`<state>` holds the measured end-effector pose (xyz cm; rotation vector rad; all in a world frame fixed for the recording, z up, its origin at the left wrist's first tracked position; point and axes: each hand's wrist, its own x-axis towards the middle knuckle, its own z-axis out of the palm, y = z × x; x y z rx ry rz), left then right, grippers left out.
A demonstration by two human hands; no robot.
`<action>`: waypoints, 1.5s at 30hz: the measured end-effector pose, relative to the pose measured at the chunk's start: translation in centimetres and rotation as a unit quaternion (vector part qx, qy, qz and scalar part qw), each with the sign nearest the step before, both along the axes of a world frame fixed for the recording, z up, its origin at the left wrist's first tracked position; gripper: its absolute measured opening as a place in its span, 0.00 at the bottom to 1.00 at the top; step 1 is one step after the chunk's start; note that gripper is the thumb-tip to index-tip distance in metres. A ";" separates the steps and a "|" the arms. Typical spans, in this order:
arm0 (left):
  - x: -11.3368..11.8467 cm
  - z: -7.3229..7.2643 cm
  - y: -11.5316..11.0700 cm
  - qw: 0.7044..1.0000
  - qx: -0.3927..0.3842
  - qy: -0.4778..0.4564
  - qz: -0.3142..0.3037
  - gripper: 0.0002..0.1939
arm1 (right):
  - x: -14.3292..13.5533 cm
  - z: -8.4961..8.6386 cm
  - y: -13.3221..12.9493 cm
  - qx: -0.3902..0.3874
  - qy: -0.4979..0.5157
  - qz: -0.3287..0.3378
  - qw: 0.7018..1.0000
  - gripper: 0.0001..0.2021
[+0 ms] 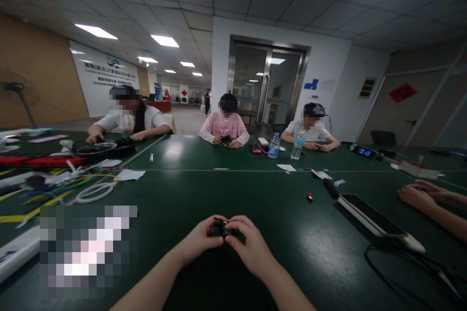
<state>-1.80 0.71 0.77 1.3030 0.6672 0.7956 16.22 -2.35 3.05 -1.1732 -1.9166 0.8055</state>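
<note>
Close in front of me, just above the green table (277,199), a small black object (219,228) is between my two hands. Its exact kind cannot be made out; it has a dark, glossy, rounded part. My left hand (199,240) is closed around its left side, thumb below and fingers behind. From the right, my right hand (248,239) pinches its edge with thumb and fingertips. The fingers cover much of the object.
Cables (97,192) and tools crowd the left side. On the right lie a white device with a dark screen (372,214), a black cable (397,282) and a small red item (310,197). Water bottles (273,146) stand farther back. Several people sit around; a neighbour's hands (419,197) are at right.
</note>
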 end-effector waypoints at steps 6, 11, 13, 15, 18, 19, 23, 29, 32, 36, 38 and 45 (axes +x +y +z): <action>-0.1 0.0 -0.1 1.000 0.009 0.010 -0.004 0.21 | -0.1 0.2 -0.2 -0.004 -0.010 -0.005 1.000 0.09; -0.1 -0.4 0.1 1.000 0.020 0.005 0.013 0.21 | 0.1 0.0 -0.1 -0.002 0.006 0.005 1.000 0.14; -0.2 -0.6 0.1 1.000 0.019 -0.011 0.020 0.21 | 0.3 -0.2 0.0 -0.002 0.029 0.008 1.000 0.19; -0.2 -0.7 0.2 0.999 0.012 -0.025 0.021 0.23 | 0.5 -0.5 0.1 -0.013 0.046 0.003 0.999 0.22; -0.2 -0.7 0.1 0.999 -0.006 -0.037 0.018 0.23 | 0.7 -0.7 0.3 -0.035 0.048 -0.012 0.998 0.18; -0.2 -0.7 0.1 0.999 -0.010 -0.037 0.019 0.23 | 0.6 -0.7 0.3 -0.038 0.047 -0.014 0.998 0.17; -0.2 -0.2 -0.1 0.999 -0.012 -0.031 0.015 0.24 | 0.4 -0.9 0.4 -0.039 0.051 -0.019 0.998 0.15; -0.2 0.0 -0.1 0.999 -0.026 -0.046 -0.001 0.27 | 0.3 -0.9 0.5 -0.039 0.060 -0.015 0.997 0.13; -0.2 -0.3 0.1 0.998 -0.029 -0.058 -0.001 0.27 | 0.3 -0.8 0.4 -0.043 0.065 -0.013 0.997 0.13; -0.2 -0.6 0.2 0.999 -0.024 -0.046 0.009 0.23 | 0.3 -0.6 0.3 -0.054 0.070 -0.011 0.996 0.13; -0.2 -0.7 0.2 0.999 -0.021 -0.044 0.017 0.21 | 0.3 -0.6 0.2 -0.057 0.073 -0.008 0.996 0.13; -0.2 -0.7 0.1 0.999 -0.014 -0.035 0.018 0.22 | 0.1 -1.2 0.4 -0.056 0.092 -0.006 0.994 0.13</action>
